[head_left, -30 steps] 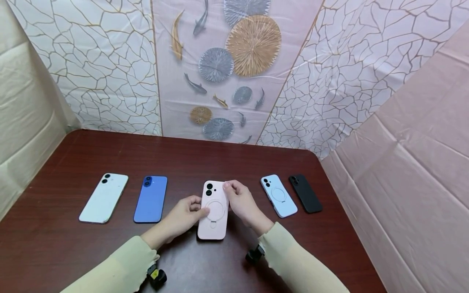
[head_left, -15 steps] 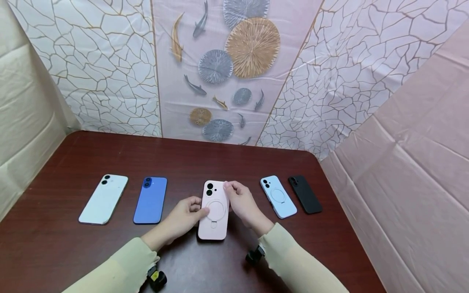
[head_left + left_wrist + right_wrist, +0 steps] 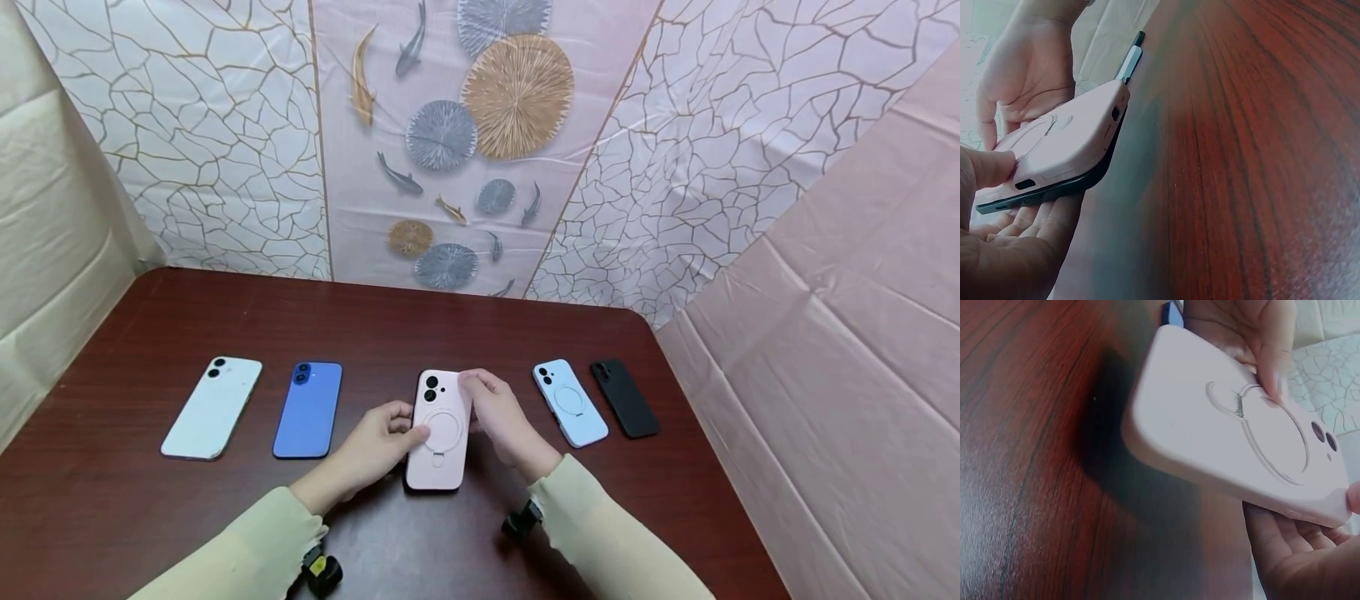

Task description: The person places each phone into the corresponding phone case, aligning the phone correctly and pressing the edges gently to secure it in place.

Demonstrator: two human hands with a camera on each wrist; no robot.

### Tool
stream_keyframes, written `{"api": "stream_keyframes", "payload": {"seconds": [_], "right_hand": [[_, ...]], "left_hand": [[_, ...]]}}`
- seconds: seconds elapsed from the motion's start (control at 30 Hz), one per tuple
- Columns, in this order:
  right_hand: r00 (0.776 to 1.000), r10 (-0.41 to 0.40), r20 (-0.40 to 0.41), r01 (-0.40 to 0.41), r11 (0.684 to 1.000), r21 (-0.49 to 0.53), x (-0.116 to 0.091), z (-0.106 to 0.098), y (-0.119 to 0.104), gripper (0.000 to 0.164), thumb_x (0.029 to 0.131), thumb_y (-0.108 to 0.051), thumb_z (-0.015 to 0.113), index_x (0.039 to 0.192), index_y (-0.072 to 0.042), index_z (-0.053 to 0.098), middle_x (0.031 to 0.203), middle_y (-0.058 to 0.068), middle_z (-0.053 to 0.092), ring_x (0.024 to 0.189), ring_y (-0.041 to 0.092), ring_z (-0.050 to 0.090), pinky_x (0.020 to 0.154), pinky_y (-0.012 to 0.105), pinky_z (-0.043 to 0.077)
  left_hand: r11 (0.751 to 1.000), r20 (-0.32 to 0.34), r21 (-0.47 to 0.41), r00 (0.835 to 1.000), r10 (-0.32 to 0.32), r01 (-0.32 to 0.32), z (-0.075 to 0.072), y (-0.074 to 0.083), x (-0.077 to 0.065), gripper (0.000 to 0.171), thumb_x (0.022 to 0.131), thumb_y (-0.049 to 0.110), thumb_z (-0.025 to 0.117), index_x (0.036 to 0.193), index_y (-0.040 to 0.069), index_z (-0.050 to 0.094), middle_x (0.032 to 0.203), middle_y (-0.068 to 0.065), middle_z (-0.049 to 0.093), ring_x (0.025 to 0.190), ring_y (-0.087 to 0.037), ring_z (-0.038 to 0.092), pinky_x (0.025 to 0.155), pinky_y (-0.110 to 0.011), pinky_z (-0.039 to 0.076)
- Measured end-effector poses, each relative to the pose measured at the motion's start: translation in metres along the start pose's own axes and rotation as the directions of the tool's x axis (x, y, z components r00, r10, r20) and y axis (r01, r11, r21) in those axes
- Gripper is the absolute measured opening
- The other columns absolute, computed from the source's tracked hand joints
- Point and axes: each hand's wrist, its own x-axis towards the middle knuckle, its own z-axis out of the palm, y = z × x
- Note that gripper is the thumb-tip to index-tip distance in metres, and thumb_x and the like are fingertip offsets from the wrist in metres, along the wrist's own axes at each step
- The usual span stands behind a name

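A pink phone case (image 3: 438,462) with a ring on its back is held up over the middle of the table, camera holes at the far end. Beneath it a dark phone (image 3: 1094,178) juts out along the edge, not flush with the case; in the right wrist view the phone is hidden. My left hand (image 3: 378,450) grips both from the left, thumb on the case's back near the ring and fingers underneath. At the far right corner my right hand (image 3: 501,421) pinches the case, its thumb on the corner and its fingers below.
To the left lie a white phone (image 3: 212,408) and a blue phone (image 3: 308,412). A light blue case with a ring (image 3: 573,417) and a black case or phone (image 3: 627,402) lie to the right. Patterned cloth (image 3: 225,167) hangs behind the brown table (image 3: 375,325).
The far end of the pink case has shifted slightly to the right. My right thumb has moved a little on its corner. My left hand keeps its hold.
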Motion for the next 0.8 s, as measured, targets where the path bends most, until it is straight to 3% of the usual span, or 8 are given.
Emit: {"api": "stream_keyframes", "payload": {"seconds": [0.37, 0.8], "right_hand": [[0.98, 0.162, 0.113, -0.166, 0.986, 0.023, 0.001, -0.008, -0.014, 0.034, 0.099, -0.027, 0.043, 0.119, -0.002, 0.057, 0.097, 0.013, 0.067, 0.079, 0.022, 0.067, 0.068, 0.037, 0.055], [0.987, 0.081, 0.137, -0.081, 0.997, -0.007, 0.002, 0.0, -0.009, 0.044, 0.104, -0.033, 0.043, 0.126, 0.002, 0.056, 0.104, 0.014, 0.066, 0.09, 0.021, 0.065, 0.08, 0.041, 0.054]], "left_hand": [[0.999, 0.025, -0.023, 0.999, 0.034, -0.033, 0.0, 0.0, -0.001, 0.025, 0.093, 0.008, 0.064, 0.112, -0.007, 0.056, 0.096, -0.013, 0.069, 0.083, -0.021, 0.067, 0.072, -0.034, 0.055], [0.994, -0.066, -0.105, 0.997, -0.028, 0.021, -0.004, 0.008, 0.004, 0.026, 0.094, 0.005, 0.062, 0.117, -0.003, 0.055, 0.104, -0.013, 0.068, 0.09, -0.02, 0.066, 0.076, -0.034, 0.055]]}}
